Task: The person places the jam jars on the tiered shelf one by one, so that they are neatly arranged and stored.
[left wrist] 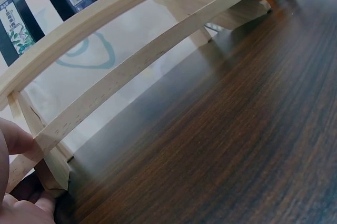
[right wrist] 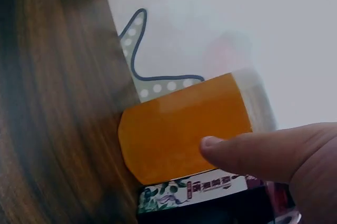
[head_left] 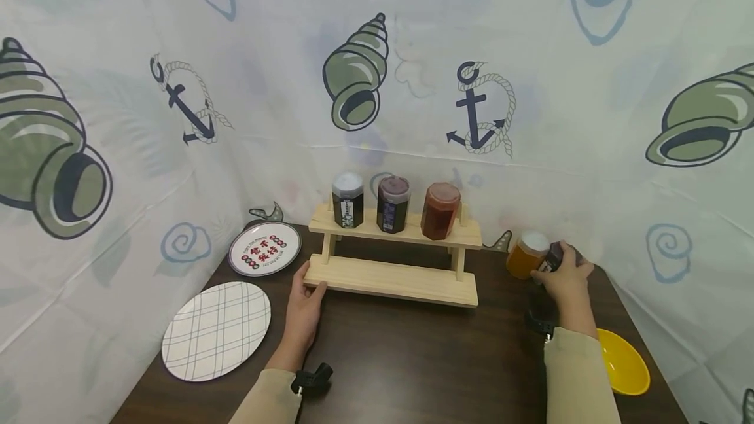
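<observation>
A two-tier wooden shelf stands at the back of the table. My left hand grips the left end of its lower board, thumb on the front edge; the left wrist view shows the fingers partly under the board. At the right, my right hand holds a dark jar with a printed label from above. An orange jar with a whitish lid stands right beside it. In the right wrist view my thumb lies across the front of the orange jar; my other fingers are mostly hidden.
On the upper tier stand a white-lidded dark jar, a purple-lidded jar and a red-brown jar. Leftward lie a round plate with red characters and a checked oval plate. A yellow bowl sits by my right forearm.
</observation>
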Demonstrator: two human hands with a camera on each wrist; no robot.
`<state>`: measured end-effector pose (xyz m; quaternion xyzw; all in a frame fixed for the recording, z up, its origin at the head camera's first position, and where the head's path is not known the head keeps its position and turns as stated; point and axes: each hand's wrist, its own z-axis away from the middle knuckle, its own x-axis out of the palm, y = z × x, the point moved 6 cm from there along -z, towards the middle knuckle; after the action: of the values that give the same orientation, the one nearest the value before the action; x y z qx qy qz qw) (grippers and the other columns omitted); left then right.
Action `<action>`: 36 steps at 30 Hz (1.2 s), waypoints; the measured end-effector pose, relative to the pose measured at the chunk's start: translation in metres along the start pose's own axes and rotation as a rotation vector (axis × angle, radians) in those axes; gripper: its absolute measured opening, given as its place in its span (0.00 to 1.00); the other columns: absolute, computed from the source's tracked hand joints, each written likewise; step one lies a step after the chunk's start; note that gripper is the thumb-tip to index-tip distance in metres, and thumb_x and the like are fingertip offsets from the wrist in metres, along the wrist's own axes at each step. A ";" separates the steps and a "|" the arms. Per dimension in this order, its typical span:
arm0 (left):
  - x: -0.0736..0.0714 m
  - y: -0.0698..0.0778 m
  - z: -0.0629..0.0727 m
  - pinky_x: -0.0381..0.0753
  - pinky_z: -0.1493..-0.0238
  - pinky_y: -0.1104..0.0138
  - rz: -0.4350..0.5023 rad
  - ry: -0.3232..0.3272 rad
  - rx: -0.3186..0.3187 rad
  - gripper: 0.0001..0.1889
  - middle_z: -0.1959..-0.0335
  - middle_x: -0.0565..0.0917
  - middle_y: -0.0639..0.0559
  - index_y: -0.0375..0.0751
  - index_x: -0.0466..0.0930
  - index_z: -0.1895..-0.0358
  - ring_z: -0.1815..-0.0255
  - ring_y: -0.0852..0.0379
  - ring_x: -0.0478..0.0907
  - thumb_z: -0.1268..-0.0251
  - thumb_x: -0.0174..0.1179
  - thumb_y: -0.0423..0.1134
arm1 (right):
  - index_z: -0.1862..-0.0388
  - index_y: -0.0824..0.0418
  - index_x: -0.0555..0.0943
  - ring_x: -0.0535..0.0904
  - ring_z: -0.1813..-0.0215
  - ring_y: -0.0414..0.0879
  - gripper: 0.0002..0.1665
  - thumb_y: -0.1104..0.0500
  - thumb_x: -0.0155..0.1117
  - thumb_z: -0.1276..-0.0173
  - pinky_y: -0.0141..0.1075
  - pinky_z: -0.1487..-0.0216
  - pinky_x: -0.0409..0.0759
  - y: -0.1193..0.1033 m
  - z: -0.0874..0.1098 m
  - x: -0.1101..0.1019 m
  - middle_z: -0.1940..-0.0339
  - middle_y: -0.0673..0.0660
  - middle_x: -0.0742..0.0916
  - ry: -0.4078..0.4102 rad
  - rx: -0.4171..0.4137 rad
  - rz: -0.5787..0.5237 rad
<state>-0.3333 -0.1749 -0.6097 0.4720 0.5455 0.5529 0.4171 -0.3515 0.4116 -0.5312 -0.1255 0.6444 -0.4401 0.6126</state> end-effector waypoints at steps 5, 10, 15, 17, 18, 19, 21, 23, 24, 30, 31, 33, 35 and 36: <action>0.000 -0.001 -0.002 0.53 0.10 0.47 0.002 0.003 0.001 0.39 0.10 0.54 0.39 0.44 0.51 0.11 0.09 0.43 0.52 0.16 0.58 0.33 | 0.07 0.50 0.34 0.54 0.20 0.91 0.67 0.60 0.71 0.26 0.79 0.24 0.64 -0.002 0.001 0.004 0.16 0.82 0.38 0.000 0.009 -0.002; -0.001 0.000 -0.005 0.54 0.11 0.46 -0.001 0.013 0.004 0.38 0.10 0.55 0.39 0.45 0.52 0.11 0.09 0.43 0.53 0.16 0.59 0.32 | 0.07 0.49 0.37 0.59 0.22 0.88 0.66 0.63 0.71 0.28 0.77 0.24 0.67 -0.003 0.007 0.011 0.17 0.82 0.43 0.052 -0.017 -0.014; 0.001 -0.001 -0.004 0.53 0.10 0.48 0.001 0.000 -0.007 0.39 0.10 0.55 0.39 0.47 0.51 0.10 0.09 0.44 0.52 0.16 0.59 0.33 | 0.07 0.48 0.40 0.62 0.23 0.86 0.64 0.62 0.72 0.27 0.76 0.26 0.70 -0.001 0.012 0.014 0.17 0.81 0.45 0.089 -0.013 -0.028; 0.002 -0.002 -0.003 0.53 0.10 0.48 0.001 -0.004 -0.011 0.39 0.10 0.55 0.40 0.47 0.50 0.10 0.09 0.44 0.52 0.16 0.59 0.33 | 0.07 0.48 0.41 0.64 0.25 0.86 0.63 0.62 0.71 0.28 0.75 0.26 0.72 -0.001 0.014 0.014 0.18 0.81 0.46 0.101 -0.004 -0.029; 0.002 -0.002 -0.003 0.53 0.10 0.48 0.003 -0.005 -0.010 0.39 0.10 0.55 0.40 0.47 0.50 0.10 0.09 0.44 0.52 0.16 0.58 0.33 | 0.07 0.49 0.42 0.65 0.25 0.85 0.63 0.62 0.71 0.28 0.74 0.26 0.73 -0.001 0.015 0.014 0.18 0.81 0.46 0.104 -0.001 -0.032; 0.002 -0.002 -0.003 0.53 0.10 0.48 0.002 -0.004 -0.010 0.39 0.10 0.55 0.39 0.47 0.50 0.10 0.09 0.44 0.52 0.16 0.58 0.33 | 0.07 0.49 0.43 0.66 0.26 0.85 0.62 0.63 0.70 0.29 0.74 0.27 0.74 -0.001 0.016 0.015 0.18 0.81 0.47 0.108 -0.002 -0.034; 0.002 -0.003 -0.002 0.53 0.10 0.48 0.002 -0.001 -0.013 0.39 0.10 0.55 0.39 0.47 0.51 0.10 0.09 0.44 0.52 0.16 0.58 0.33 | 0.08 0.50 0.44 0.66 0.27 0.84 0.61 0.63 0.70 0.29 0.73 0.28 0.75 -0.001 0.018 0.016 0.19 0.81 0.47 0.116 -0.005 -0.040; 0.001 -0.003 -0.003 0.53 0.10 0.48 0.003 -0.002 -0.014 0.39 0.10 0.54 0.39 0.47 0.50 0.10 0.09 0.44 0.52 0.16 0.58 0.33 | 0.08 0.51 0.45 0.66 0.27 0.84 0.61 0.64 0.69 0.30 0.72 0.28 0.75 -0.003 0.020 0.019 0.19 0.81 0.47 0.127 -0.011 -0.046; 0.001 -0.003 -0.003 0.53 0.10 0.48 0.005 -0.004 -0.015 0.39 0.10 0.54 0.39 0.47 0.50 0.10 0.09 0.44 0.52 0.16 0.58 0.33 | 0.08 0.52 0.46 0.66 0.27 0.84 0.60 0.65 0.70 0.30 0.73 0.28 0.75 -0.003 0.021 0.020 0.20 0.81 0.48 0.137 -0.015 -0.049; 0.000 -0.003 -0.004 0.53 0.10 0.48 0.006 -0.006 -0.019 0.39 0.09 0.53 0.39 0.47 0.50 0.10 0.09 0.44 0.52 0.16 0.58 0.33 | 0.10 0.56 0.54 0.67 0.27 0.84 0.56 0.68 0.70 0.33 0.73 0.28 0.75 -0.004 0.027 0.024 0.24 0.82 0.53 0.231 -0.043 -0.050; 0.000 -0.003 -0.004 0.53 0.10 0.48 0.004 -0.004 -0.019 0.39 0.09 0.54 0.39 0.47 0.50 0.10 0.09 0.44 0.52 0.16 0.58 0.33 | 0.11 0.56 0.55 0.67 0.27 0.83 0.56 0.68 0.70 0.33 0.72 0.28 0.75 -0.003 0.027 0.025 0.24 0.82 0.54 0.242 -0.043 -0.052; 0.000 -0.003 -0.003 0.54 0.10 0.47 -0.004 -0.004 -0.018 0.39 0.09 0.53 0.39 0.47 0.50 0.10 0.09 0.44 0.52 0.16 0.58 0.34 | 0.11 0.56 0.56 0.68 0.27 0.83 0.55 0.68 0.70 0.33 0.72 0.28 0.76 -0.002 0.027 0.027 0.24 0.81 0.55 0.254 -0.041 -0.057; -0.001 -0.002 -0.002 0.54 0.10 0.47 -0.010 -0.010 -0.012 0.39 0.09 0.52 0.39 0.46 0.49 0.10 0.09 0.43 0.51 0.15 0.58 0.34 | 0.12 0.56 0.57 0.68 0.27 0.83 0.54 0.69 0.70 0.33 0.71 0.29 0.77 -0.002 0.028 0.028 0.24 0.81 0.55 0.264 -0.045 -0.071; -0.001 -0.002 -0.002 0.54 0.10 0.46 -0.012 -0.013 -0.009 0.39 0.09 0.52 0.39 0.46 0.49 0.10 0.09 0.43 0.51 0.15 0.58 0.35 | 0.12 0.56 0.57 0.68 0.27 0.83 0.54 0.69 0.70 0.33 0.71 0.29 0.77 -0.002 0.029 0.029 0.24 0.80 0.54 0.267 -0.050 -0.082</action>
<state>-0.3355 -0.1758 -0.6116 0.4703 0.5434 0.5496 0.4259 -0.3323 0.3782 -0.5457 -0.1070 0.7253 -0.4614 0.4996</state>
